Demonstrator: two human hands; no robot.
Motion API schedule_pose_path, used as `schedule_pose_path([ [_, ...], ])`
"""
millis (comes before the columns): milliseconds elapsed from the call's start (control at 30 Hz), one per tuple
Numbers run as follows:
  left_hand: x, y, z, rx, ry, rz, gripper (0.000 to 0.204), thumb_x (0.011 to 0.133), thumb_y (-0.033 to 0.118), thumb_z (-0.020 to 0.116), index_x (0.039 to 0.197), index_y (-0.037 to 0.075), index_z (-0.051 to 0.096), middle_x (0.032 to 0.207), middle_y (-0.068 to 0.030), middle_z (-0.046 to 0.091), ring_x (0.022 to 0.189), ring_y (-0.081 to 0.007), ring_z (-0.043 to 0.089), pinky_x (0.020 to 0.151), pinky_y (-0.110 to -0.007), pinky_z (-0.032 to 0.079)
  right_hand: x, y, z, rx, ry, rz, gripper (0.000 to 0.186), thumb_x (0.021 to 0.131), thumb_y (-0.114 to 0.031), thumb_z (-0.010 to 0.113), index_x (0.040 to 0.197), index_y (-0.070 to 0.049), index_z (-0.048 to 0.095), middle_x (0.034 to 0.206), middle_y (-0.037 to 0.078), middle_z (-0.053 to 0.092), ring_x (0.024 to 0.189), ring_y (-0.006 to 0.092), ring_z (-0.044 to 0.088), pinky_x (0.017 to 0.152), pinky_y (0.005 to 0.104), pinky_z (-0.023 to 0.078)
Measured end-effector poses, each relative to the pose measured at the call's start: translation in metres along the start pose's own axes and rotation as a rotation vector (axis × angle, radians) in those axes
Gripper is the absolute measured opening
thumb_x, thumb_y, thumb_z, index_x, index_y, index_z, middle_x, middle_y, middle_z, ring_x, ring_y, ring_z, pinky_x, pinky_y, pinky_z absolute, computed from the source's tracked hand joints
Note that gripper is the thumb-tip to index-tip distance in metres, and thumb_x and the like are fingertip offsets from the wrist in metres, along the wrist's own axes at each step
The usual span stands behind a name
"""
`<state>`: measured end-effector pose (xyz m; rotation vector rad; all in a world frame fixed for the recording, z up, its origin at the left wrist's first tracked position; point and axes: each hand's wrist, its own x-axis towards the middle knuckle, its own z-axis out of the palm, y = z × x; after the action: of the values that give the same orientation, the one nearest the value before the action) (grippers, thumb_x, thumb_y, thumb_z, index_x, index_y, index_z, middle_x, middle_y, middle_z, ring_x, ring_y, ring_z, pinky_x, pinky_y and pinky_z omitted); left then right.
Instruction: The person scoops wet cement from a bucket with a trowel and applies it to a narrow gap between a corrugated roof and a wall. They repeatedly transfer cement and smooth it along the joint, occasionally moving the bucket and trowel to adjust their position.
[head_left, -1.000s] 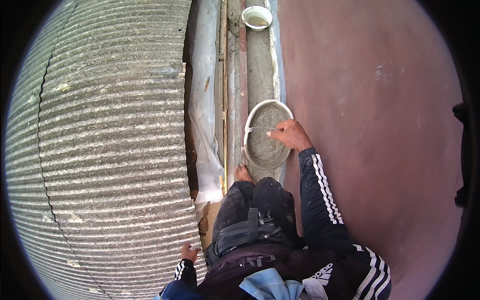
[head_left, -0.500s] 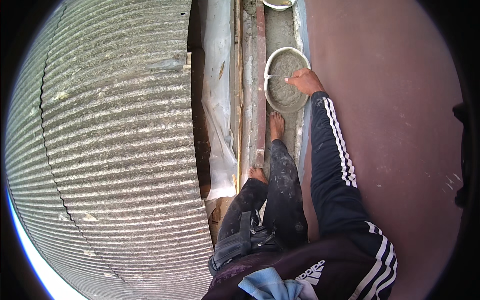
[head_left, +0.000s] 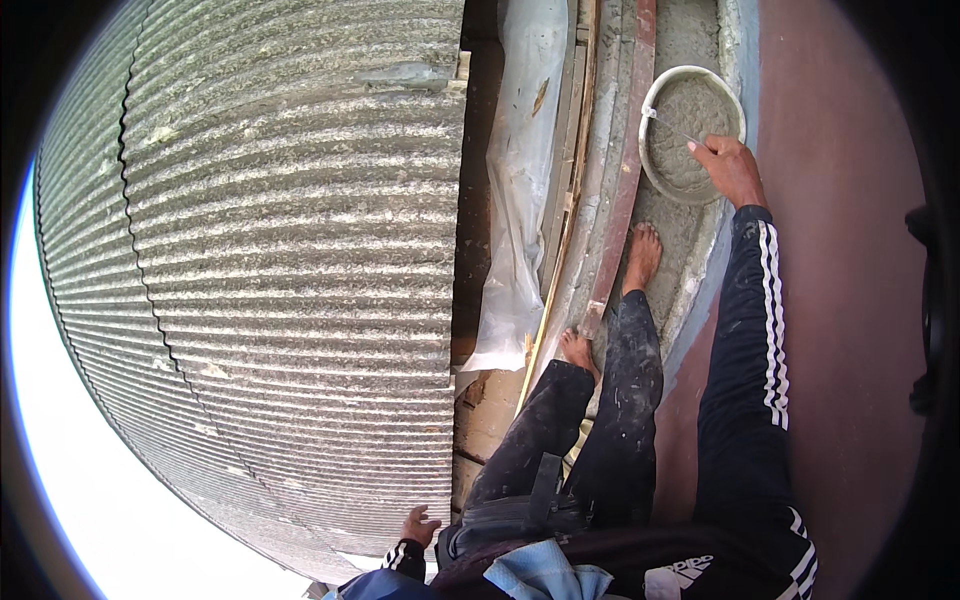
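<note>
My right hand (head_left: 732, 168) is closed around the thin wire handle (head_left: 672, 127) of a round, pale-rimmed bucket (head_left: 690, 70). Wet grey cement mix (head_left: 680, 165) lies in the bucket. Its underside is hidden, so I cannot tell whether it hangs or rests on the cement-covered ledge. Low in the picture, my left hand (head_left: 420, 526) holds nothing, its fingers apart, close to the lower edge of the corrugated roof sheets (head_left: 300, 270). Whether it touches the sheets is hard to make out.
Ahead of my bare feet (head_left: 643, 258) runs a narrow ledge with a reddish metal bar (head_left: 628, 185) along it. Wooden strips (head_left: 572, 200) and a translucent plastic sheet (head_left: 520, 190) lie beside a dark gap at the roof edge. A maroon wall (head_left: 840, 300) rises on the right.
The view has swung, so everything sits farther right. My left hand has come into sight by the roof edge. A second container at the top has left the picture. My right hand keeps its grip.
</note>
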<state>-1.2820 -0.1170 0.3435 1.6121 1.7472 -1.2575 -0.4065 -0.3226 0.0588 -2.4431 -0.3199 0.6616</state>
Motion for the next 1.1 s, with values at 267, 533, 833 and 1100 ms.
schedule_pose_path([
  [267, 0.238, 0.301, -0.164, 0.159, 0.449, 0.535, 0.085, 0.086, 0.036, 0.082, 0.158, 0.014, 0.042, 0.154, -0.0253, 0.047, 0.144, -0.0441, 0.042, 0.118, -0.049, 0.041, -0.04, -0.004, 0.056, -0.281, 0.876, -0.321, 0.024, 0.088, -0.022, 0.078, 0.106, -0.009, 0.069, 0.108, 0.006, 0.074, 0.105, 0.0326, 0.066, 0.095, 0.0463, 0.05],
  [533, 0.479, 0.499, -0.407, 0.664, 1.04, 0.634, 0.062, 0.107, 0.012, 0.045, 0.149, 0.058, 0.047, 0.172, -0.0249, 0.015, 0.151, -0.0452, 0.035, 0.118, -0.064, 0.031, -0.036, 0.053, 0.272, 0.019, -0.081, 0.529, 0.089, 0.093, -0.041, 0.072, 0.151, 0.014, 0.032, 0.144, 0.036, 0.051, 0.134, 0.0475, 0.052, 0.114, 0.0494, 0.043],
  [833, 0.483, 0.591, -0.422, -0.517, 0.545, 0.349, 0.132, 0.083, 0.06, 0.08, 0.168, 0.016, -0.011, 0.173, -0.0207, 0.015, 0.158, -0.0373, 0.02, 0.126, -0.053, 0.02, 0.044, 0.098, 0.36, 0.055, 0.412, 0.261, 0.084, 0.098, -0.044, 0.064, 0.149, 0.015, 0.032, 0.147, 0.04, 0.045, 0.136, 0.0517, 0.047, 0.116, 0.0537, 0.037],
  [1100, 0.474, 0.574, -0.434, 1.056, 0.617, 0.339, 0.149, 0.053, 0.031, 0.103, 0.169, 0.019, 0.01, 0.168, -0.0019, 0.035, 0.153, -0.0322, 0.031, 0.133, -0.042, 0.013, 0.05, 0.1, 0.376, -0.011, 0.518, 0.187, 0.081, 0.097, -0.048, 0.064, 0.136, 0.017, 0.035, 0.129, 0.043, 0.053, 0.118, 0.0572, 0.055, 0.103, 0.0562, 0.044],
])
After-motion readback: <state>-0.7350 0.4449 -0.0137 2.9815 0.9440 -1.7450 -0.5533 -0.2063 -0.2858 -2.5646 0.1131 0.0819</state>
